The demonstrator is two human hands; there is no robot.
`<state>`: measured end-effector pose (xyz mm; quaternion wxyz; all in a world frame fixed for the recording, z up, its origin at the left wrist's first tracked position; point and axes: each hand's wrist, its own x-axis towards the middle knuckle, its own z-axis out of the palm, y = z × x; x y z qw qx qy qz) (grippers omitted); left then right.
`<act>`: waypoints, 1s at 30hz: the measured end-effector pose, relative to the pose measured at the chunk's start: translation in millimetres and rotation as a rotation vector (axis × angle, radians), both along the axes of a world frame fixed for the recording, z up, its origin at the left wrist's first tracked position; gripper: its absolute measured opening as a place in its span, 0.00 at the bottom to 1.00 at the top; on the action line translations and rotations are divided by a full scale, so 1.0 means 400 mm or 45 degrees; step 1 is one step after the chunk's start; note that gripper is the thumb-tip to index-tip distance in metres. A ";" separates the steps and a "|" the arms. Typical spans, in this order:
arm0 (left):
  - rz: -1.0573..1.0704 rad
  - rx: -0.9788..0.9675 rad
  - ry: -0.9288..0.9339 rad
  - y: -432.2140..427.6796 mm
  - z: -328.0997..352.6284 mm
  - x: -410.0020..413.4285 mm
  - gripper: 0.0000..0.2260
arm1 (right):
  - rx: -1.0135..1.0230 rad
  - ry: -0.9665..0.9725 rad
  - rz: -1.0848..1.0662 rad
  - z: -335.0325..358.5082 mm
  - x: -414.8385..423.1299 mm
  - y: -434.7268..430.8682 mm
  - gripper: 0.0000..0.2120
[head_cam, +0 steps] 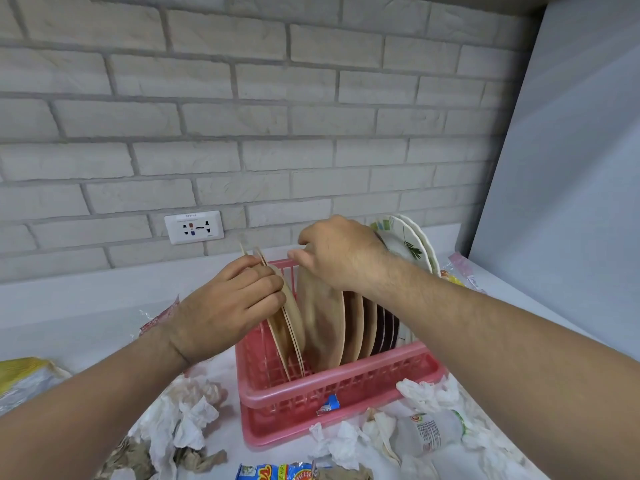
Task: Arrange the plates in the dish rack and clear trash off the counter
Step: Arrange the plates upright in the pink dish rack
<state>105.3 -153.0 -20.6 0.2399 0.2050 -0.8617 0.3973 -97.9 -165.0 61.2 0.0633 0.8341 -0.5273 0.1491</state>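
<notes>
The pink dish rack [346, 382] sits in the lower middle of the frame on the pale table [86, 306], and plates stand on edge in it in a row. At its left end my left grip [225, 306] curls over the top edge of two tan plates [289, 327], fingers on their right face, and they lean toward the left. Just right of them my right grip [343, 258] pinches the top rim of a blurred tan plate [322, 327], whose lower edge is down inside the rack. Behind it stand more tan plates [360, 320], then dark plates [386, 327], and at the far end white plates with a leaf print [408, 240] rise above my right wrist.

A small blue wrapper [328, 405] lies against the rack's near wall. Crumpled tissues [194, 417] are heaped at the lower left of the rack, and more tissues [426, 389] lie at its lower right. A clear plastic bottle [433, 434] lies on its side among them. A blue and yellow snack wrapper [277, 472] shows at the bottom edge. A yellow bag [24, 372] is at the left edge, a red wrapper [159, 317] is behind my left wrist, and a yellow and pink wrapper [460, 271] lies to the right of the white plates.

A white socket [194, 227] is set in the grey brick wall [242, 116] behind, and a plain grey panel [571, 168] fills the right.
</notes>
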 end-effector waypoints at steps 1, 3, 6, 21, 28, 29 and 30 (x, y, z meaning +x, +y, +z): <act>0.000 -0.002 -0.002 0.000 0.001 -0.001 0.10 | 0.058 -0.112 0.050 0.001 0.005 0.001 0.17; -0.002 -0.005 -0.008 0.000 0.002 -0.003 0.10 | 0.198 -0.291 0.134 -0.004 0.017 -0.009 0.15; -0.006 -0.001 -0.017 -0.002 0.001 -0.004 0.09 | 0.354 -0.459 0.172 -0.020 0.031 -0.025 0.14; -0.014 -0.009 -0.015 -0.002 -0.004 0.004 0.09 | 0.483 -0.324 -0.057 0.001 0.073 -0.037 0.10; 0.040 0.000 -0.087 -0.007 0.006 0.037 0.10 | 0.327 -0.064 -0.114 -0.006 0.087 -0.010 0.12; 0.050 0.000 -0.090 -0.006 0.011 0.041 0.10 | 0.290 -0.047 -0.127 -0.006 0.086 -0.010 0.12; 0.056 0.001 -0.089 -0.006 0.017 0.046 0.11 | 0.266 -0.044 -0.147 -0.002 0.083 -0.012 0.10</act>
